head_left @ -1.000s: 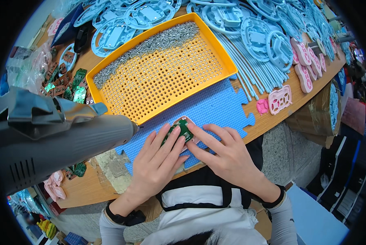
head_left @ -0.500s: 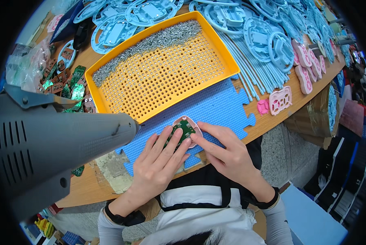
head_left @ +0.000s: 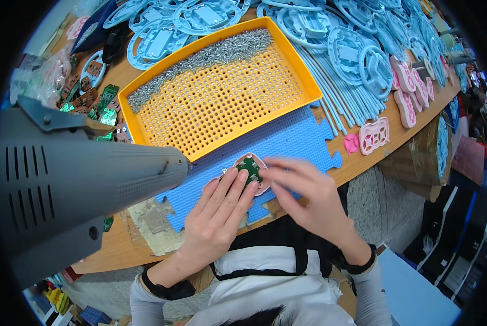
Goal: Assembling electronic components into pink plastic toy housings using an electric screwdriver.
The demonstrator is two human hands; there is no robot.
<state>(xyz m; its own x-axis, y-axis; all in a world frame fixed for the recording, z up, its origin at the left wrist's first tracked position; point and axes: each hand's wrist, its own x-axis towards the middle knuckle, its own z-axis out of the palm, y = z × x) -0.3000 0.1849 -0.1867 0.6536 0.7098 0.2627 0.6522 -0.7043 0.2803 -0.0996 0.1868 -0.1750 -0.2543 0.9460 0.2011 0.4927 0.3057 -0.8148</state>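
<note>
A green circuit board (head_left: 251, 164) lies inside a small pink plastic shell (head_left: 263, 188) on the blue foam mat (head_left: 298, 133). Across the board's left part, my left hand (head_left: 215, 217) is spread flat, its fingertips resting on it and hiding part of it. My right hand (head_left: 315, 196) hovers at the shell's right edge, fingers stretched and thumb apart, with nothing visible between them. Whether its fingertips touch the shell, I cannot tell. To the left, the tip of a large grey power tool (head_left: 140, 173) points towards the mat.
Behind the mat stands a yellow perforated tray (head_left: 254, 130) with a heap of screws (head_left: 211, 57). Loose circuit boards (head_left: 108, 116) are piled at left. Blue plastic frames (head_left: 344, 51), thin blue rods (head_left: 333, 89) and pink parts (head_left: 374, 136) cover the back and right of the table.
My right hand's fingers have lifted and drawn back slightly from the board. My left hand stays flat on it. The whole view has shifted slightly.
</note>
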